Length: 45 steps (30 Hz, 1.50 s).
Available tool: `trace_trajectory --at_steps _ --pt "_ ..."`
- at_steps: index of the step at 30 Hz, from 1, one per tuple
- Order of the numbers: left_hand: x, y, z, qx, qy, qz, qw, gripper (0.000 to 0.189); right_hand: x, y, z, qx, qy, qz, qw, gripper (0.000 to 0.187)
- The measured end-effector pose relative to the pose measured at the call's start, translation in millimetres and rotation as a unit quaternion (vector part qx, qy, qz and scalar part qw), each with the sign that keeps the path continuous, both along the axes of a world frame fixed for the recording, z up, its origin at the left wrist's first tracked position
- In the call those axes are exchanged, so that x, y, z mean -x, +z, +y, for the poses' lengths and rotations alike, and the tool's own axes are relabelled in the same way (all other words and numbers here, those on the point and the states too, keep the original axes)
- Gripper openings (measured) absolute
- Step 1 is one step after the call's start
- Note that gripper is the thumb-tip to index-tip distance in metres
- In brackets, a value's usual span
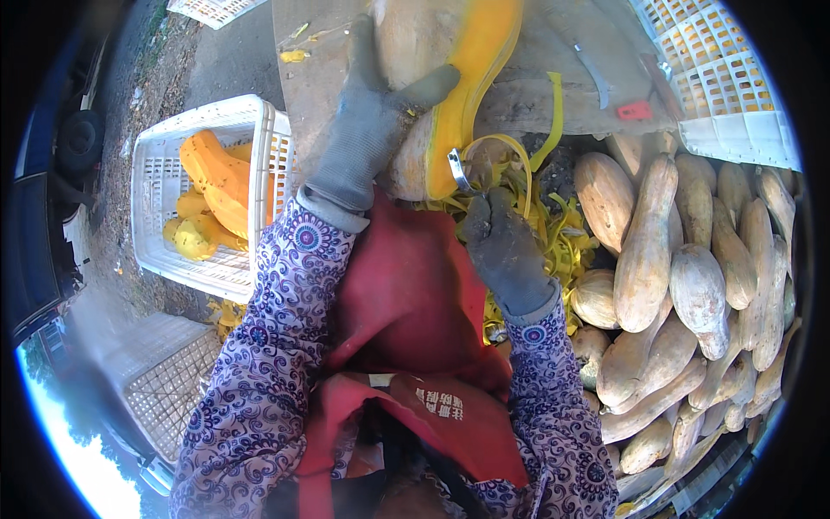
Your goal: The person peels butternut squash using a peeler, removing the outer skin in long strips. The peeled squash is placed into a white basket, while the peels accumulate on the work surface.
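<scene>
A large, long pumpkin [415,48] lies on a board at the top middle, partly peeled, with a yellow stripe along its right side. My left hand [382,97], in a grey glove, is pressed on it, thumb and fingers spread over its skin. My gloved right hand [502,240] grips the handle of a metal peeler [458,170], whose head is at the pumpkin's near right edge. A curled strip of peel [526,172] loops beside the peeler. Below and around the right hand lies a heap of yellow-green peelings [564,240].
At left, a white plastic crate [259,188] holds several peeled pumpkins [217,181]; another crate [172,383] stands below. Unpeeled pumpkins [642,259] are piled at right, under a white crate [733,97]. A curved blade [593,74] and a red tool [634,111] lie on the board [538,104].
</scene>
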<state>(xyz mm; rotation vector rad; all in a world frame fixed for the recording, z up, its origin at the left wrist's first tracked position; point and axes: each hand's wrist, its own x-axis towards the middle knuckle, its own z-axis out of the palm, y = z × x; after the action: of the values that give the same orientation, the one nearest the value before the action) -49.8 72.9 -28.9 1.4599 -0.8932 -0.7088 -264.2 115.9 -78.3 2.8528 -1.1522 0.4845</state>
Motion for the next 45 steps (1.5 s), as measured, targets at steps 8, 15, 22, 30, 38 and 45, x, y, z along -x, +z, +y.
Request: trace_trajectory --at_steps 8,15,22,30,38,45 --pt "-10 2 -54 -0.040 0.014 -0.017 0.999 0.078 -4 -23 -76 0.038 0.060 0.016 0.997 0.030" --pt "-11 -14 -66 0.019 0.013 -0.460 0.888 0.084 -10 -39 -72 0.093 0.015 -0.011 0.995 0.019" --pt "-27 -14 -66 -0.003 -0.024 -0.348 0.937 0.062 -40 -40 -41 0.055 -0.080 -0.088 0.991 0.021" --pt "14 23 -47 -0.123 0.016 -0.189 0.974 0.108 -52 -46 -24 -0.022 -0.100 -0.099 0.990 0.030" --pt "0 6 -58 -0.044 -0.045 -0.056 0.996 0.108 -41 -53 19 -0.035 -0.089 -0.101 0.990 0.025" --pt "5 -2 -58 0.013 -0.021 -0.090 0.996 0.106 1 -23 54 0.121 -0.139 -0.026 0.982 0.009"
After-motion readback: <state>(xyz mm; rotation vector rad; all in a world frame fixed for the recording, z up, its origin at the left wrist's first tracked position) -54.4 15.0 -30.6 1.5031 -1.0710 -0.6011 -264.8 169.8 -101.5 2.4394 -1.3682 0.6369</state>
